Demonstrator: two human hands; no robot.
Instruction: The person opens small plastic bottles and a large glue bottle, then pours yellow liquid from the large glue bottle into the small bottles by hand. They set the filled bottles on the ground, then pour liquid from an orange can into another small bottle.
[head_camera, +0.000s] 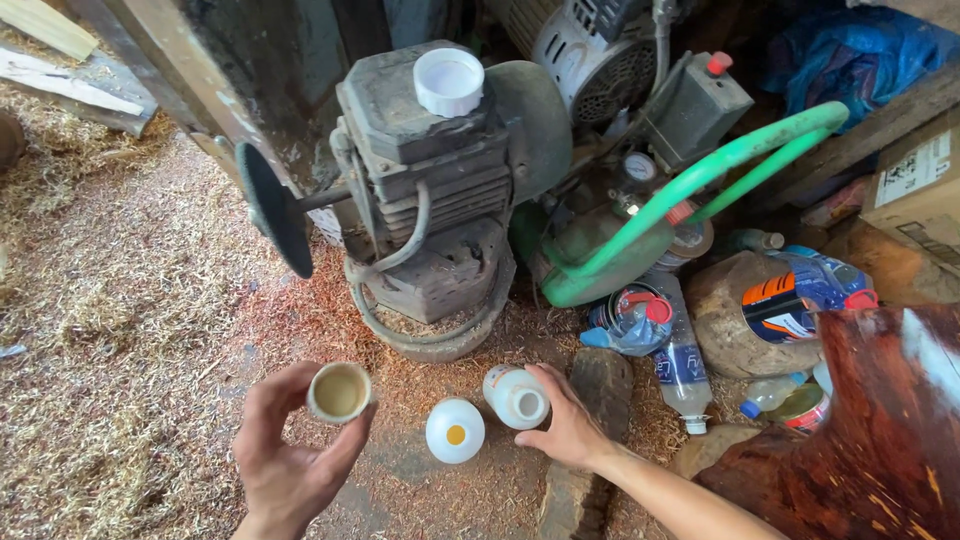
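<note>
The left hand (290, 465) holds a small round cup (339, 391) upright at its fingertips, fingers curled around the rim; the cup's mouth faces up and shows a yellowish inside. The right hand (568, 428) rests on the sawdust floor (130, 330), thumb and fingers half closed around a white open bottle (517, 397) that stands there. Between the hands, apart from both, stands a second white bottle (455, 430) with a yellow spot at its top. Behind them sits a grey motor (440, 170) with a dark disc (273, 208) on its shaft and a white cap (449, 81) on top. A green hose (720, 165) and plastic bottles (680, 365) lie to the right.
</note>
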